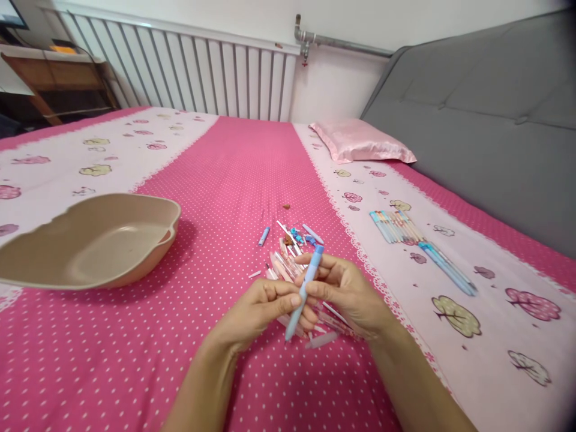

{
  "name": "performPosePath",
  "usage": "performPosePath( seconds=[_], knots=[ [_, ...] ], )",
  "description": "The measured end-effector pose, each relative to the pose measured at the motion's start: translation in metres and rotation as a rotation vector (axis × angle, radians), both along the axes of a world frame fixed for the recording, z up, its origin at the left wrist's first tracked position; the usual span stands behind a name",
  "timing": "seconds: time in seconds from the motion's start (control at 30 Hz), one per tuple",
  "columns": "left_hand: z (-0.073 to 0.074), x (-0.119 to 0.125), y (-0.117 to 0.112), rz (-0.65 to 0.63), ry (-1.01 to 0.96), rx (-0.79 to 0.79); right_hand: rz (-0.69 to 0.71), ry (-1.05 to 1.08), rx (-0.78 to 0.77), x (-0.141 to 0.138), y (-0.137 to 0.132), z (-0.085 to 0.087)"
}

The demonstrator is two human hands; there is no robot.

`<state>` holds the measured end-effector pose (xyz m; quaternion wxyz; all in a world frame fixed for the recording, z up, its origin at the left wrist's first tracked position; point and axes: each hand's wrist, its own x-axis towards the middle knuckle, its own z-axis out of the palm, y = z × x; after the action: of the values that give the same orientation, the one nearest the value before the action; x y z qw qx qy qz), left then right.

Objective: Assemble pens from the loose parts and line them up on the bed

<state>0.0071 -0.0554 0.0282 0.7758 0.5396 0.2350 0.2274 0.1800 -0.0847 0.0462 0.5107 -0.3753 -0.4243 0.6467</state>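
Observation:
A light blue pen (308, 277) with a darker blue top end is held at a slant between both hands, its tip pointing down toward me. My left hand (270, 302) grips the lower barrel between thumb and fingers. Higher on the barrel, my right hand (344, 288) pinches it, fingers behind. Beneath and behind the hands lies a loose pile of pen parts (281, 264), mostly pink and white barrels, partly hidden by the hands. Small blue pieces (297, 235) sit at its far side, and a short blue pen cap (264, 236) lies just left of them.
On the right lies a row of pens (396, 227), with several longer blue pens (447, 269) beside it. A beige plastic basin (130, 264) stands at left on the pink dotted bedspread (252, 162). Farther off are a pink pillow (362, 141), a grey headboard (472, 90) and a white radiator (193, 66).

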Motion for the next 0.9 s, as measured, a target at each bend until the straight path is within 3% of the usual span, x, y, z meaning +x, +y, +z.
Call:
performPosePath(
  seconds=[0.37,0.53,0.67,0.77,0.9],
  knots=[
    [0.000,0.006,0.001,0.197,0.053,-0.042,-0.103,-0.170,0.058,-0.007,-0.003,-0.004],
    [0.003,-0.007,0.007,0.268,0.009,0.038,-0.239,-0.326,0.125,0.003,-0.009,0.008],
    [0.003,-0.021,0.016,0.657,-0.049,0.144,-0.432,-0.568,0.235,0.024,-0.010,0.017],
    [0.001,-0.022,0.020,0.901,-0.086,0.238,-0.378,-0.821,0.236,0.034,-0.007,0.010],
    [-0.001,-0.019,0.022,1.019,-0.134,0.338,-0.252,-1.150,0.213,0.031,0.000,-0.009]
  ],
)
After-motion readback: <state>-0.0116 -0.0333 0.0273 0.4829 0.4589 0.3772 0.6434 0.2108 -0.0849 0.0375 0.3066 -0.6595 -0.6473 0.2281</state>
